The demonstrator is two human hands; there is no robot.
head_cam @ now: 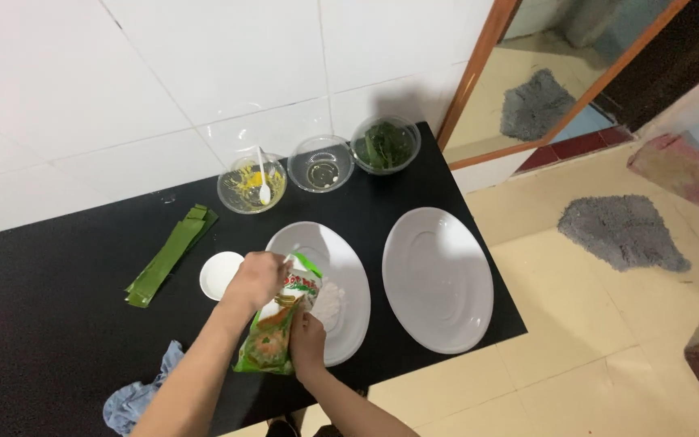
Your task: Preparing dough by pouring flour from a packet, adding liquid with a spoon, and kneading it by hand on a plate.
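The person tilts a green and orange bag (pixel 273 328) over the nearer white plate (pixel 349 267), where a small heap of white powder (pixel 329 301) already lies. The left hand (pixel 259 277) is closed around the top of the bag, and the right hand (pixel 307 340) is closed around its lower part. If the bag tips too steeply, the powder may rush out — over the rim and onto the black surface (pixel 58 291). The small white dish (pixel 218 273) stands just beside the left hand and could be knocked.
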